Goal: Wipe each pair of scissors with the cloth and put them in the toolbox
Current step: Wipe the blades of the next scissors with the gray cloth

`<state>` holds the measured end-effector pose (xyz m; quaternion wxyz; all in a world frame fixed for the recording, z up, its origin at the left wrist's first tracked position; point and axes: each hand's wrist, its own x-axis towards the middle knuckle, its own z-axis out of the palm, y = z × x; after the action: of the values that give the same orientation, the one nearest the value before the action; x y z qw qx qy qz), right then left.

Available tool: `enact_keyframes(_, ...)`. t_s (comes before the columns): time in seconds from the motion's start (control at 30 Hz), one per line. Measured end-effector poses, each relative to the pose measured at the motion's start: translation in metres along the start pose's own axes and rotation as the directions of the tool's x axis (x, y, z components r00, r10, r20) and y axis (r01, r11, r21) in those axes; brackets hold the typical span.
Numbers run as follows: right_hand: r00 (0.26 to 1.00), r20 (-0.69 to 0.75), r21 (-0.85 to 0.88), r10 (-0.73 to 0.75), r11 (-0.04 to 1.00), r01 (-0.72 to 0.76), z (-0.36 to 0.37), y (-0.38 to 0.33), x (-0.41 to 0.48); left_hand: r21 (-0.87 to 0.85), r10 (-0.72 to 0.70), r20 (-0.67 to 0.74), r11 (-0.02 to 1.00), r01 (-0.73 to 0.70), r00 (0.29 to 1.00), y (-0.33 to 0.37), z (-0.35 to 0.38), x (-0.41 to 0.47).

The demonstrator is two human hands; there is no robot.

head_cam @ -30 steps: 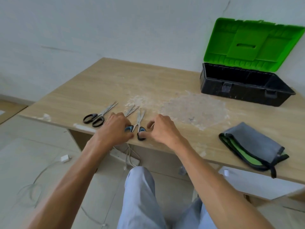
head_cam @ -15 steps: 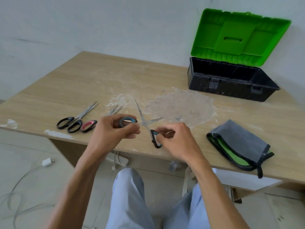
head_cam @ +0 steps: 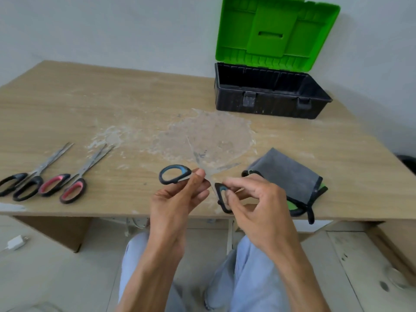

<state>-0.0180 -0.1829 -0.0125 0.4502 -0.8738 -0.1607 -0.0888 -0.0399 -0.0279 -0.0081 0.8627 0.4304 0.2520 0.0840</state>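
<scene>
Both my hands hold the blue-handled scissors [head_cam: 198,174] up over the near edge of the table [head_cam: 135,104], blades spread apart and pointing toward the far edge. My left hand [head_cam: 180,199] pinches just below one blue loop, fingers [head_cam: 199,176] closed on the handle shank; my right hand [head_cam: 254,199] grips the other loop, fingers [head_cam: 234,183] curled round it. The scissors are off the surface, roughly mid-way along the near edge. Near left corner: black-handled scissors [head_cam: 21,184] and red-handled scissors [head_cam: 65,186] lie flat side by side, handles touching or almost, blades closed and angled toward the far right; handles sit close to the near edge. Folded grey cloth [head_cam: 290,176] with green lining lies near the right part of the near edge, just beside my right hand, a strap hanging past the edge. Middle of table has a pale scuffed patch [head_cam: 209,134], nothing on it, open room from there to the left and far edges. Toolbox [head_cam: 270,104] sits at the far right, against the wall, green lid [head_cam: 276,32] up and leaning back; black tub looks empty as far as I see, though the front wall hides part of the floor. Clear path between hands and toolbox.
</scene>
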Motion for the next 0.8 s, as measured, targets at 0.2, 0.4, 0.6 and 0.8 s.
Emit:
enact_keyframes(0.2, 0.945, -0.316, -0.092, 0.081, 0.989, -0.116, -0.012, 0.026, 0.018, -0.088, -0.033, -0.122, 0.996, 0.022, 0.992, 0.004, -0.006, 0.003)
enact_keyframes(0.4, 0.941, -0.229, -0.503, 0.250, 0.797, -0.335, -0.006, 0.054, 0.040, -0.052, -0.035, -0.055, 0.998, 0.032, 0.998, 0.008, -0.006, 0.002)
enact_keyframes(0.6, 0.968, -0.221, -0.395, 0.123, 0.896, -0.204, -0.018, 0.070, 0.050, -0.011, -0.044, 0.012, 0.999, 0.044, 0.999, 0.005, -0.006, 0.000)
enact_keyframes(0.8, 0.969, -0.111, -0.116, 0.223, 0.965, -0.235, -0.043, 0.051, 0.054, 0.081, -0.028, 0.056, 0.996, 0.024, 0.998, 0.006, -0.006, -0.003)
